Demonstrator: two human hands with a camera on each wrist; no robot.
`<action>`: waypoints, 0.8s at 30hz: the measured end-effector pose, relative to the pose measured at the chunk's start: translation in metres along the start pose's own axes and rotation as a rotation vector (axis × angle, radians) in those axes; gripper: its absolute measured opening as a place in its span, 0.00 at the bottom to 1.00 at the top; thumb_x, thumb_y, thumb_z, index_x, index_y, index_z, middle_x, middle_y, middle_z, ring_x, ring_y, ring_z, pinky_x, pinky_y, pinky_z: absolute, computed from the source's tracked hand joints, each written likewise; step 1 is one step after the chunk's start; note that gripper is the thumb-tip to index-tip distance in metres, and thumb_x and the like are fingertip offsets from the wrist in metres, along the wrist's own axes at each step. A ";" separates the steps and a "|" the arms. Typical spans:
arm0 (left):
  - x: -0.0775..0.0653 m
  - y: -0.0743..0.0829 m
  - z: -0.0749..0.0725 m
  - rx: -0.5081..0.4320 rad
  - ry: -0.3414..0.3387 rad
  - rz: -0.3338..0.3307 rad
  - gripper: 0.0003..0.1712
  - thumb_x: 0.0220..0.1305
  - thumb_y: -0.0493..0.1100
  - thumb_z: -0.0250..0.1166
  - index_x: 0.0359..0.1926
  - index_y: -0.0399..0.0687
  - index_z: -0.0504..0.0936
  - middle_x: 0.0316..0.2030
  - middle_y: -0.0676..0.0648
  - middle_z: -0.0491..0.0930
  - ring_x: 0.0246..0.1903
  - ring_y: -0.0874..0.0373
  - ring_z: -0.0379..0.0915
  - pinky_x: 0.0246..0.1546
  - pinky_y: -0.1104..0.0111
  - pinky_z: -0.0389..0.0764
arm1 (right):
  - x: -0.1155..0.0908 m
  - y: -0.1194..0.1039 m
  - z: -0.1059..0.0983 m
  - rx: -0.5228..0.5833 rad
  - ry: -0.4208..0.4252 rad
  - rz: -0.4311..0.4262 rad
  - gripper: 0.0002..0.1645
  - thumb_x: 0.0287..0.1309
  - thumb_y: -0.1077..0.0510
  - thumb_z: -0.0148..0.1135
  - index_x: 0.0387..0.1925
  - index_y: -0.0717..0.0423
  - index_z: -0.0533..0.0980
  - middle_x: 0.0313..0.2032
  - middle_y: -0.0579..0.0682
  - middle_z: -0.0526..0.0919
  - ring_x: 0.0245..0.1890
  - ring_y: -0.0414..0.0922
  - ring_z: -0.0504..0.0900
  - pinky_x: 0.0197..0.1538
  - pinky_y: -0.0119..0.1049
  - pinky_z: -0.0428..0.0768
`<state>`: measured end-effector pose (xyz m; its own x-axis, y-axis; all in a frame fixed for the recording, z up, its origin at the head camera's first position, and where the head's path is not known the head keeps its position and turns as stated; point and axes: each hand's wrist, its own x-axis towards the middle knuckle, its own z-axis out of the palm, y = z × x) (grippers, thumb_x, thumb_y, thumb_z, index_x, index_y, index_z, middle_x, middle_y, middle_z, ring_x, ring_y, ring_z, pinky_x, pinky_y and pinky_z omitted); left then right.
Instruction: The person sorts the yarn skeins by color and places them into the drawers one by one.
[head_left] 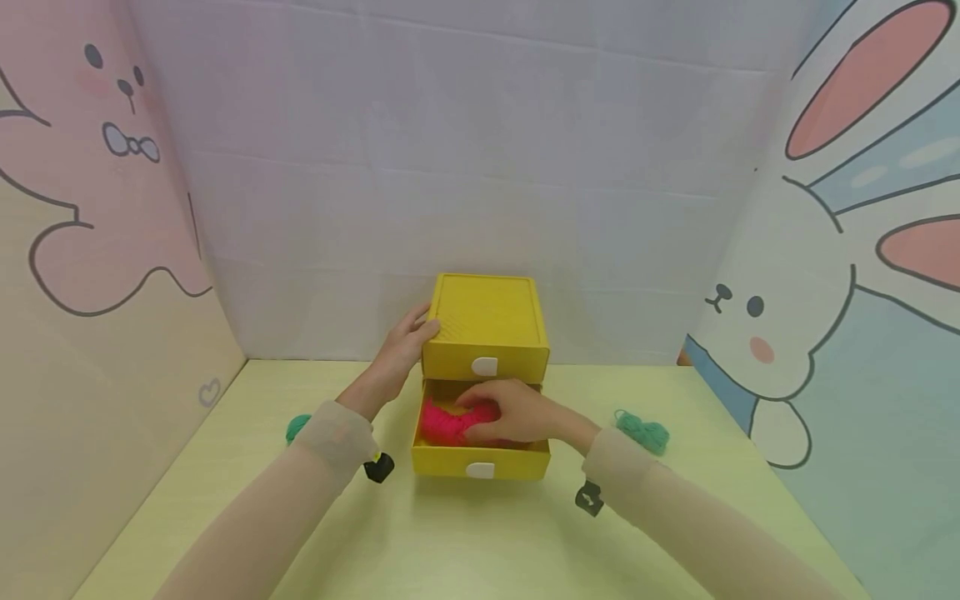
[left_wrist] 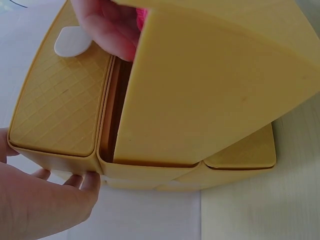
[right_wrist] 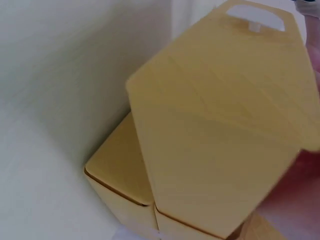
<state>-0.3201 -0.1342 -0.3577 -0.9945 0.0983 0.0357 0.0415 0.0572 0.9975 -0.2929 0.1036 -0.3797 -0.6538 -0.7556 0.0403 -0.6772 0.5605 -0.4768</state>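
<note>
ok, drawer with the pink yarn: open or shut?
Open: the drawer juts out below the top drawer, pink yarn showing inside.

In the lower middle of the picture, yarn [head_left: 446, 425] sits in the drawer [head_left: 444, 460]. On the table [head_left: 465, 542], one bundle [head_left: 297, 427] lies lower left, another bundle [head_left: 645, 433] lower right.

Our left hand [head_left: 396, 356] touches the yellow cabinet [head_left: 491, 310] at nine o'clock; our right hand [head_left: 520, 414] grips pink yarn [head_left: 444, 427] in the open lower drawer [head_left: 448, 461]. Green yarn [head_left: 643, 432] lies at its three o'clock.
</note>
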 end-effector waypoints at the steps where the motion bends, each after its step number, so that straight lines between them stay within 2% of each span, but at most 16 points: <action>1: 0.000 0.000 0.000 -0.001 -0.001 0.000 0.36 0.84 0.51 0.53 0.86 0.57 0.54 0.79 0.36 0.60 0.76 0.39 0.61 0.79 0.46 0.59 | -0.002 0.000 -0.003 -0.002 0.001 0.001 0.28 0.66 0.44 0.74 0.63 0.50 0.83 0.57 0.43 0.87 0.56 0.42 0.82 0.65 0.42 0.80; 10: -0.001 0.001 -0.001 0.010 -0.007 -0.009 0.37 0.84 0.53 0.53 0.86 0.58 0.53 0.79 0.37 0.59 0.76 0.39 0.61 0.79 0.45 0.59 | -0.030 0.004 -0.025 0.080 0.013 0.023 0.26 0.70 0.46 0.70 0.64 0.51 0.82 0.59 0.45 0.86 0.59 0.46 0.82 0.66 0.49 0.81; 14: -0.002 0.002 -0.001 0.009 -0.005 -0.014 0.37 0.83 0.53 0.53 0.86 0.58 0.53 0.79 0.37 0.60 0.76 0.40 0.61 0.79 0.46 0.59 | -0.045 0.009 -0.034 0.096 0.045 0.009 0.25 0.71 0.48 0.69 0.64 0.52 0.82 0.60 0.47 0.86 0.61 0.47 0.83 0.66 0.49 0.81; 19: -0.003 0.002 -0.001 0.011 -0.005 -0.021 0.37 0.83 0.54 0.54 0.86 0.59 0.53 0.79 0.38 0.60 0.76 0.40 0.60 0.79 0.45 0.59 | -0.063 0.015 -0.039 0.188 0.095 -0.008 0.24 0.73 0.53 0.68 0.64 0.61 0.80 0.59 0.56 0.86 0.60 0.55 0.84 0.63 0.52 0.84; 24: -0.001 0.001 0.000 0.015 0.003 -0.024 0.37 0.83 0.53 0.54 0.86 0.59 0.53 0.79 0.38 0.59 0.76 0.40 0.61 0.79 0.46 0.60 | -0.079 0.024 -0.039 0.223 0.182 0.029 0.20 0.74 0.58 0.66 0.61 0.63 0.80 0.56 0.58 0.87 0.56 0.54 0.86 0.59 0.49 0.86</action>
<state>-0.3189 -0.1340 -0.3563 -0.9955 0.0937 0.0116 0.0187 0.0743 0.9971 -0.2707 0.1895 -0.3596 -0.7349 -0.6563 0.1710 -0.5799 0.4773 -0.6602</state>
